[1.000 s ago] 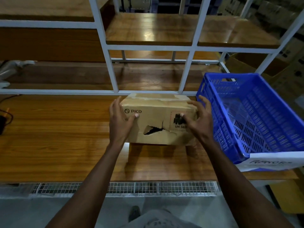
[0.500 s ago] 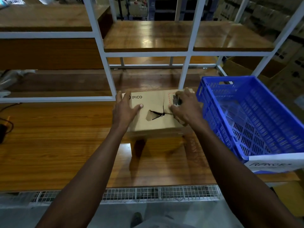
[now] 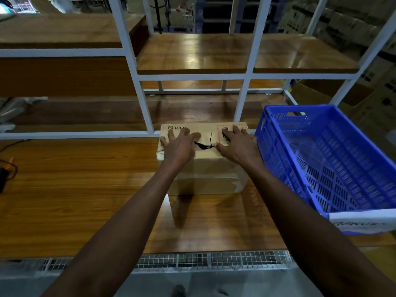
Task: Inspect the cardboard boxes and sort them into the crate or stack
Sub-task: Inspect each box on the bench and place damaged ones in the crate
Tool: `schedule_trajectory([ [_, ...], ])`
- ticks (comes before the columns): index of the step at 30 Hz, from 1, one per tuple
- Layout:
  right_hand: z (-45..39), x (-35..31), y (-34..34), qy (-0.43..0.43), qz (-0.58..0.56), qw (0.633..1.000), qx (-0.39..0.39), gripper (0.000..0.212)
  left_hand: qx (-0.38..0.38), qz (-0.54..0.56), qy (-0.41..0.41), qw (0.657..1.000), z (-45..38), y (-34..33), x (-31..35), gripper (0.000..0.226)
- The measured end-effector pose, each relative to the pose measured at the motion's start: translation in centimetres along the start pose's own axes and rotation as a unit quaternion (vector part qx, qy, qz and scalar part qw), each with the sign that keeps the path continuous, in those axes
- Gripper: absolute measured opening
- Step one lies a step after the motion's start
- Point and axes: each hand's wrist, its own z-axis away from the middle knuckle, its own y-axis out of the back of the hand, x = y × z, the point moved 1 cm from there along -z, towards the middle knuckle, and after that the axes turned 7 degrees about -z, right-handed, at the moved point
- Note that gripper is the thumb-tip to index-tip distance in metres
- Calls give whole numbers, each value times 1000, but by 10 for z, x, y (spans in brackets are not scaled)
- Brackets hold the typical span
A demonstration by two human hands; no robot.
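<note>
A brown cardboard box (image 3: 205, 174) with a PICO logo stands on the wooden table (image 3: 75, 189), just left of the blue crate (image 3: 321, 159). Its upper face has a jagged black tear in the middle. My left hand (image 3: 179, 145) lies flat on the left half of that face, fingers spread. My right hand (image 3: 236, 143) lies flat on the right half, over a red-bordered label. The tear shows between the two hands. The crate is tilted and holds nothing that I can see.
A white metal shelf frame (image 3: 143, 99) with wooden boards rises right behind the box. Black cables (image 3: 6, 170) lie at the table's left edge. A wire mesh strip (image 3: 214, 259) runs along the near edge. Cardboard cartons (image 3: 364, 88) stand behind the crate.
The box has tipped from its torn face turned toward me to that face turned up, and now rests on the table. Both hands moved from its sides onto the top face.
</note>
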Motion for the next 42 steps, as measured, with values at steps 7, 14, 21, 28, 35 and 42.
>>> schedule_trajectory([
  [7, -15, -23, 29, 7, -47, 999, -4, 31, -47, -87, -24, 995, -4, 8, 5, 40],
  [14, -13, -32, -3, 60, 2, 997, -56, 55, -85, -75, -22, 993, -3, 12, 4, 44],
  [21, -10, -26, -4, 66, 13, 995, -77, 59, -99, -57, -41, 993, 31, -5, 1, 56],
  [28, 36, -29, -16, 60, -11, 992, -108, 53, -102, -68, -40, 992, 34, 0, 5, 58],
  [35, 27, -32, -6, 54, 22, 989, -135, 53, -96, -83, -62, 990, 46, -7, 9, 61],
  [42, 75, -10, -19, 84, -13, 990, 108, 33, -46, -67, -67, 994, 53, -14, 6, 57],
])
